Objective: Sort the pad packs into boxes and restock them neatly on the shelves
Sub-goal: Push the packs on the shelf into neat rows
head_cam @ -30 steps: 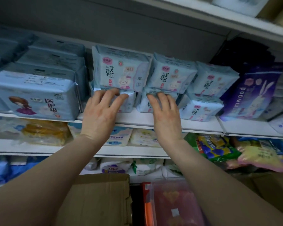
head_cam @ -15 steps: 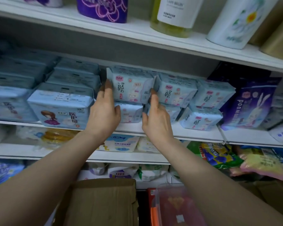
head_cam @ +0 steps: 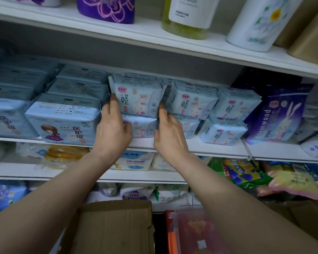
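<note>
Both hands bracket one stack of two light-blue rabbit-print pad packs on the middle shelf (head_cam: 200, 145). The left hand (head_cam: 112, 131) lies against the stack's left side, fingers straight and pointing up along the upper pack (head_cam: 138, 96), thumb reaching across the front of the lower pack (head_cam: 141, 126). The right hand (head_cam: 168, 132) lies against the right side, its fingers pushed into the gap between this stack and the neighbouring rabbit-print stack (head_cam: 191, 105). Neither hand curls round a pack; both press flat-fingered, so the stack is squeezed between the palms rather than grasped.

The stack sits directly between the two hands, each equally near it. Each pack's long axis runs left to right, from one palm to the other, with the printed faces turned toward the person. Outside the left hand, just beside it, stands a larger blue pack with a girl figure (head_cam: 62, 120); outside the right hand the rabbit-print row runs on toward a purple pack (head_cam: 275, 114).

I judge the step in hand to be squaring this stack with its row, and the coming move turns on pushing it straight back between the palms. An open cardboard box (head_cam: 114, 226) waits below the forearms.
</note>
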`<move>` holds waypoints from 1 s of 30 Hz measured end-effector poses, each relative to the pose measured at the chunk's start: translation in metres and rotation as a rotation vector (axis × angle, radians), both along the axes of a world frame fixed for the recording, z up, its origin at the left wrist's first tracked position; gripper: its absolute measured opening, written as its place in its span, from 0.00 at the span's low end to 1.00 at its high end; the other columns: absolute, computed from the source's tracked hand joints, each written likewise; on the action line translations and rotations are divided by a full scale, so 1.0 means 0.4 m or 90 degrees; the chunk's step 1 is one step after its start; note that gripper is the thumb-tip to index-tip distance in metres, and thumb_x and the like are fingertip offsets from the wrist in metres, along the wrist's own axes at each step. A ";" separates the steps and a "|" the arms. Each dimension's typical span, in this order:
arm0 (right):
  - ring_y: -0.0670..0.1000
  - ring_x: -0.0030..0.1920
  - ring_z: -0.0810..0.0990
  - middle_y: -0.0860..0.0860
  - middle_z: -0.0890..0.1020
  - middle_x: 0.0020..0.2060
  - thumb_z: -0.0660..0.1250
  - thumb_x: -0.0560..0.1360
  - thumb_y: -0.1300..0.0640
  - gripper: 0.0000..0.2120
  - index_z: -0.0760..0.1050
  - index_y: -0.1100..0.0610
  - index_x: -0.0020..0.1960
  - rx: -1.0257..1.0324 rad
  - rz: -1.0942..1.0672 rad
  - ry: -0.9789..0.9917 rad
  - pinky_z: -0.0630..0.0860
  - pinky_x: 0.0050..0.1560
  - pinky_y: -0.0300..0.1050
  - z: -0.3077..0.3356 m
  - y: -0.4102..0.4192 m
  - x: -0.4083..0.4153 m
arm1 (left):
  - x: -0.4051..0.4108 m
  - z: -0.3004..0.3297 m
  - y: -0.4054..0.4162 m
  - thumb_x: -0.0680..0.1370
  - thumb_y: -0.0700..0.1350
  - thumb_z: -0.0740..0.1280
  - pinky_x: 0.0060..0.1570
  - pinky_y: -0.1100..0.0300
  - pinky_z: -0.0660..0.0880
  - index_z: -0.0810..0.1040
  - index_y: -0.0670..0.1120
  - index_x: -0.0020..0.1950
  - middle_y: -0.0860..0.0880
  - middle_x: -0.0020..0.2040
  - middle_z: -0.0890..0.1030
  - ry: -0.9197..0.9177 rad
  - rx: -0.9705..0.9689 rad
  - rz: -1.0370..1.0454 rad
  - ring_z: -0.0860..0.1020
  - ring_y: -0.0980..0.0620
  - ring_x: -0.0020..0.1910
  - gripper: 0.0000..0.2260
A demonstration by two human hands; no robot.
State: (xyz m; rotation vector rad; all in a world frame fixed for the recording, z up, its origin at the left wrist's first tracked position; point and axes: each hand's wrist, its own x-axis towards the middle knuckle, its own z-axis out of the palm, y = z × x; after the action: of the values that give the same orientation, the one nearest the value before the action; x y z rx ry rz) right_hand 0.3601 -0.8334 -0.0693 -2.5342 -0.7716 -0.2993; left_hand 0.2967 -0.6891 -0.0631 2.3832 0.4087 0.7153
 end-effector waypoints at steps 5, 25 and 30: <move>0.60 0.67 0.68 0.59 0.69 0.69 0.65 0.74 0.66 0.41 0.48 0.56 0.80 -0.072 0.017 0.042 0.65 0.66 0.48 0.035 -0.012 0.008 | -0.014 0.004 -0.010 0.76 0.38 0.67 0.60 0.46 0.71 0.57 0.39 0.76 0.40 0.69 0.66 0.020 -0.021 -0.007 0.70 0.40 0.64 0.31; 0.65 0.62 0.70 0.62 0.67 0.69 0.63 0.78 0.58 0.27 0.63 0.53 0.76 -0.037 -0.223 -0.144 0.71 0.59 0.56 0.148 -0.216 0.093 | 0.162 0.171 -0.162 0.76 0.47 0.69 0.76 0.44 0.49 0.64 0.43 0.76 0.38 0.75 0.64 0.031 0.469 -0.166 0.56 0.38 0.77 0.30; 0.65 0.61 0.73 0.61 0.63 0.73 0.62 0.79 0.60 0.25 0.66 0.55 0.75 -0.036 -0.173 -0.114 0.73 0.60 0.54 0.141 -0.214 0.120 | 0.251 0.199 -0.164 0.79 0.54 0.64 0.75 0.43 0.42 0.59 0.46 0.78 0.42 0.73 0.68 0.167 0.539 -0.159 0.64 0.42 0.73 0.30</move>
State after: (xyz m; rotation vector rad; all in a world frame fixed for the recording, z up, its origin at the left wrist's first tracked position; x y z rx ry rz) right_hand 0.4081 -0.9188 -0.0130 -2.6939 -0.5029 -0.6078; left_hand 0.3972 -0.7548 0.0166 3.2607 -0.1393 0.5127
